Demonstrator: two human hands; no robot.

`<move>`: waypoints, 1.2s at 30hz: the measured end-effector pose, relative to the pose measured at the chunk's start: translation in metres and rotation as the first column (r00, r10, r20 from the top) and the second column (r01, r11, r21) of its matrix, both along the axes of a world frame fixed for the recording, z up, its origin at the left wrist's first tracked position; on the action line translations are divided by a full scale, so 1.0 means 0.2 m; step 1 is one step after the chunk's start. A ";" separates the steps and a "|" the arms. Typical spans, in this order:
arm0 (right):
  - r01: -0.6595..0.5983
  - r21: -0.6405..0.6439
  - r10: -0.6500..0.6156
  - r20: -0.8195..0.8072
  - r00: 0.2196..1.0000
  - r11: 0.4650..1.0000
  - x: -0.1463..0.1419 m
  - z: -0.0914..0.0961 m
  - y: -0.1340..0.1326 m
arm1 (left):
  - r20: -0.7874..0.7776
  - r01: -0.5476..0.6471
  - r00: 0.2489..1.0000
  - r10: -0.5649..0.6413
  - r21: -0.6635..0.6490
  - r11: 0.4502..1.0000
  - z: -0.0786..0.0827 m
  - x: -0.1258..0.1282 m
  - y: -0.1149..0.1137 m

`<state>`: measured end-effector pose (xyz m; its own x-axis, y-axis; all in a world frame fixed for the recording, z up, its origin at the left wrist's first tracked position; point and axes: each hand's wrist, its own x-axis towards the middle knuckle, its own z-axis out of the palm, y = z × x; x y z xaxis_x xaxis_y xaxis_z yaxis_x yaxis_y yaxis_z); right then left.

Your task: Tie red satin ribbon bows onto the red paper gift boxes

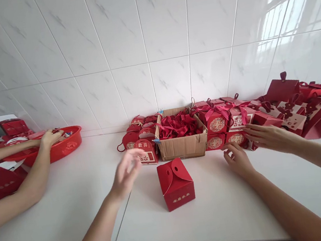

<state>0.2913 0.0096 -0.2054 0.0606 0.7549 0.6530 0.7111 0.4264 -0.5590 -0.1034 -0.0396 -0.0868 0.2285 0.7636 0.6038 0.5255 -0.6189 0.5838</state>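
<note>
A red gift box (176, 184) with gold lettering and two folded-in flaps with holes stands on the white table between my hands. My left hand (126, 170) is raised to its left, slightly blurred, with fingers loosely curved, thumb apart and nothing held. Behind it stands a red arched box (146, 148). My right hand (238, 159) hovers right of the gift box, in front of the stacked boxes, its fingers bent and apart around nothing. A cardboard box (182, 147) full of red ribbons (179, 125) sits behind the gift box.
From the right, another person's hand (267, 136) reaches toward stacked ribboned red boxes (217, 124). More red boxes (313, 113) line the wall at right. At left, another person's hand (51, 137) is over a red oval basin (68, 146). A seam splits the table (79, 205).
</note>
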 end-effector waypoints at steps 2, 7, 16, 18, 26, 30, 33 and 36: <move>-0.023 -0.021 0.023 0.008 1.000 1.000 -0.01 0.00 0.00 | -0.227 0.134 0.957 -0.181 -0.210 0.969 -0.01 0.06 -0.13; -0.080 -0.093 0.083 0.027 0.996 0.992 -0.04 0.02 -0.02 | -0.289 0.109 0.935 -0.205 -0.316 0.942 -0.14 0.18 -0.18; -0.091 -0.165 0.099 0.041 0.994 0.982 -0.04 0.02 -0.01 | -0.410 0.269 0.859 -0.306 -0.146 0.952 0.04 0.39 0.06; -0.098 -0.176 0.106 0.035 0.994 0.980 -0.04 0.02 0.00 | -0.322 0.252 0.912 -0.255 -0.052 0.966 0.12 0.48 0.14; -0.139 -0.205 0.140 -0.011 0.990 0.969 -0.02 0.04 -0.01 | -0.369 -0.005 0.925 -0.085 -0.237 0.971 0.20 0.75 0.55; -0.177 -0.231 0.142 -0.162 0.977 0.957 -0.01 0.08 -0.02 | -0.289 0.023 0.945 -0.150 -0.400 0.916 0.20 0.74 0.59; -0.214 -0.272 0.140 -0.265 0.954 0.938 -0.03 0.09 -0.03 | -0.120 0.129 0.974 -0.192 -0.402 0.907 0.21 0.72 0.55; -0.230 -0.322 0.132 -0.299 0.945 0.919 -0.05 0.10 -0.03 | 0.126 0.257 0.965 -0.228 -0.310 0.915 0.22 0.66 0.46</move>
<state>0.2816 0.0032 -0.1857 0.0358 0.9448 0.3257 0.4440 0.2769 -0.8521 0.0290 0.0528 -0.0434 0.3895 0.8472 0.3614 0.3222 -0.4929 0.8082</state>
